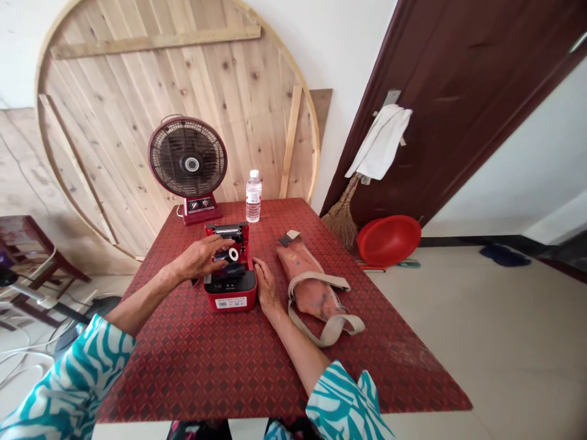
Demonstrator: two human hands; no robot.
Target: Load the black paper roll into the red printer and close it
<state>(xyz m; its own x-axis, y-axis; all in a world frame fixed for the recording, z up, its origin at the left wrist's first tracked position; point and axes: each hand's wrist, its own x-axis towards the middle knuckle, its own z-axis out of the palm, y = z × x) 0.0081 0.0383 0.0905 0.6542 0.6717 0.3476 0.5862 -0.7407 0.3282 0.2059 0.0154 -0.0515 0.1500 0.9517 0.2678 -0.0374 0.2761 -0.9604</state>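
On the table sits a small red and black printer point(232, 299) with its lid tipped up and a white label on its front. Over its opening is my left hand point(204, 256), thumb and fingers on either side of a small roll point(233, 254) with a white ring at its end. The fingers partly hide the roll and the inside of the printer. My right hand point(267, 286) lies along the printer's right side, its fingers extended against the casing. Just right of that hand lies an orange-pink pouch point(305, 275) with a beige strap.
A red fan point(188, 162) and a clear water bottle point(254, 198) stand at the far end of the patterned red table point(257, 373). Behind them leans a round wooden panel point(137, 91). Right of the table are a broom point(343, 217) and a red basin point(389, 240); a chair point(39, 260) stands left.
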